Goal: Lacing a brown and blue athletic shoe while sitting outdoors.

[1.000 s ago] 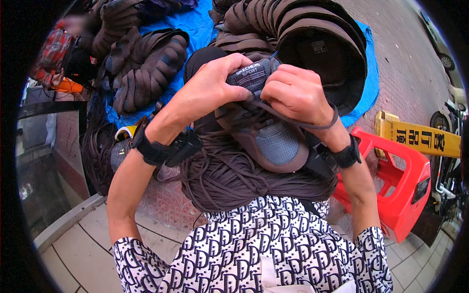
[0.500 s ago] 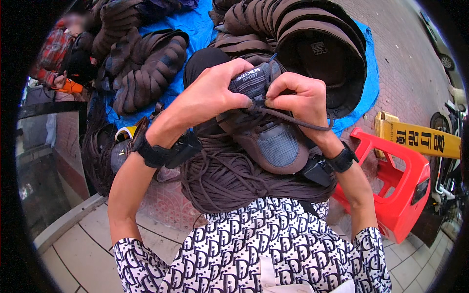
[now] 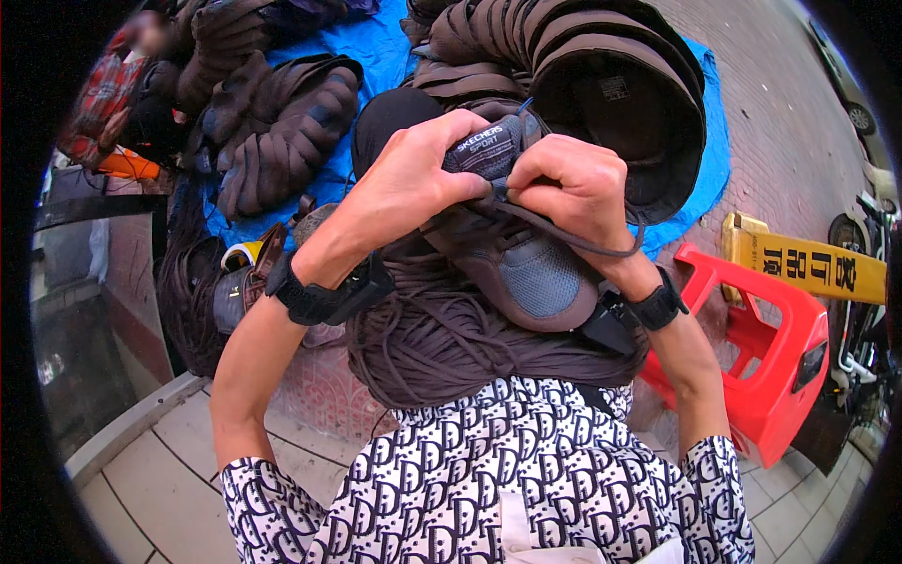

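A grey-brown sneaker (image 3: 538,279) with a blue-grey mesh toe rests over my lap, its toe pointing toward me. My left hand (image 3: 413,169) is closed round the shoe near its tongue (image 3: 487,150), thumb pressed on the lacing area. Fingers pinched together, my right hand (image 3: 575,183) holds a brown shoelace (image 3: 587,246) at the eyelets, and the lace loops out below that hand. The exact spot between the fingertips is partly hidden. Beneath the shoe lies a big bundle of dark brown laces (image 3: 423,343).
Nested brown shoe uppers (image 3: 648,103) lie ahead on a blue tarp (image 3: 711,169), with more stacked uppers (image 3: 282,141) to the left. A red plastic stool (image 3: 775,348) and a yellow sign board (image 3: 808,263) stand at right. Another person (image 3: 108,94) sits at far left, near a glass case (image 3: 99,301).
Both hands have shifted very slightly at the eyelets, the right fingertips moving a little left along the lacing. At far left, the other person's hand has moved.
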`<state>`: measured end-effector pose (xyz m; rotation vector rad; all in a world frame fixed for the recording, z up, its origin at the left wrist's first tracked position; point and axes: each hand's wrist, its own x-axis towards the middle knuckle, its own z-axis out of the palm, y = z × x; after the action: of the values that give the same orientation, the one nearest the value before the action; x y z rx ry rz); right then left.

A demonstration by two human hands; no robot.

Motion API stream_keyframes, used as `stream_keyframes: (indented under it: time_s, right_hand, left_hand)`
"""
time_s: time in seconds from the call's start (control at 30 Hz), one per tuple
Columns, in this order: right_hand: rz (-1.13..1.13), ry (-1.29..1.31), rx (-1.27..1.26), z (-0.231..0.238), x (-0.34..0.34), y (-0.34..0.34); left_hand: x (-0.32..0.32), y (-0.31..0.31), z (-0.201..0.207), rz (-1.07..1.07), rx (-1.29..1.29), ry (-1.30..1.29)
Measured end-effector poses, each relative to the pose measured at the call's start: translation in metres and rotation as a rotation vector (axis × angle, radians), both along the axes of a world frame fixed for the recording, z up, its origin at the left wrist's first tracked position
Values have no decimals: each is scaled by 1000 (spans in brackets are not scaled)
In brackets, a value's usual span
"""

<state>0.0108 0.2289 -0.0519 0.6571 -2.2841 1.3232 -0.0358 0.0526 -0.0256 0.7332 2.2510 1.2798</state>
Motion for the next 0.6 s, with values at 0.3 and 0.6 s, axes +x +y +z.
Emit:
stream_keyframes:
  time_s: [0.3,0.6]
  right_hand:
    - [-28,-122,-106,0,6,-9]
    - [-99,50,51,3,10,-11]
  left_hand:
    - [0,-8,-2,-83,80,-111]
    - [1,-8,-1,-104,26,-13]
